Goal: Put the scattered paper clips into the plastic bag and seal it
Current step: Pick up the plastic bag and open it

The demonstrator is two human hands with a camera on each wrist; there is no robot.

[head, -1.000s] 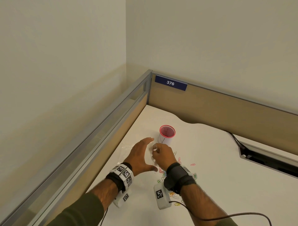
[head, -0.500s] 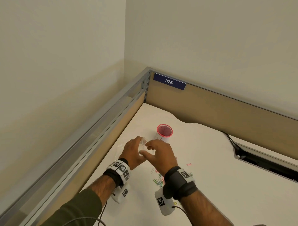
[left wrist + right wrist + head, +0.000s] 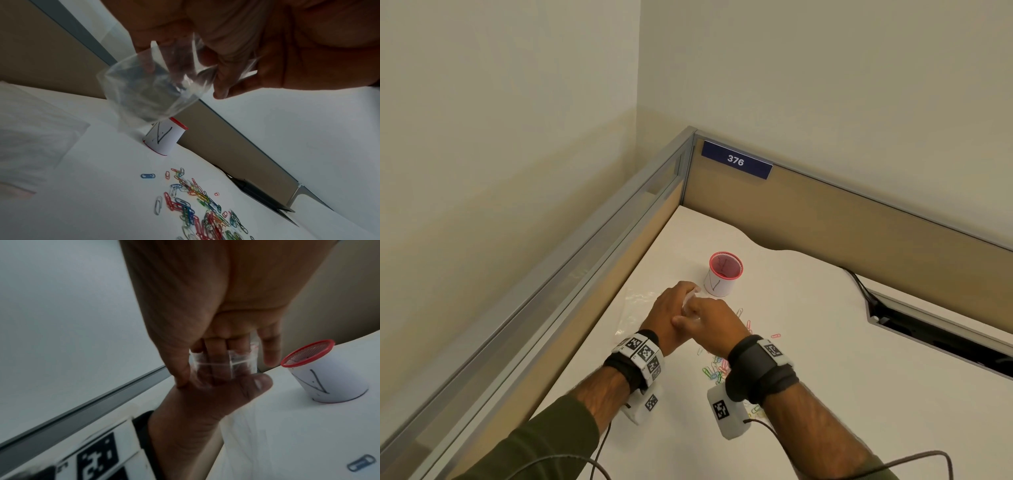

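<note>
**Around the cup on my desk**

The cup (image 3: 725,274) stands on the desk (image 3: 825,377), towards the back corner. My left hand (image 3: 669,318) and right hand (image 3: 714,325) meet just in front of the cup, with the plastic bag (image 3: 148,91) between them, above the desk. The paper clips (image 3: 717,370) lie scattered further in front of the cup, beneath my right wrist. A second bag (image 3: 635,308) lies flat left of the cup.

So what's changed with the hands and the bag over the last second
The left hand, spread flat over the desk a second ago, has curled and now holds the small plastic bag lifted off the desk. The right hand has closed in against it, fingers at the bag's mouth. The paper clips and cup stayed put.
</note>
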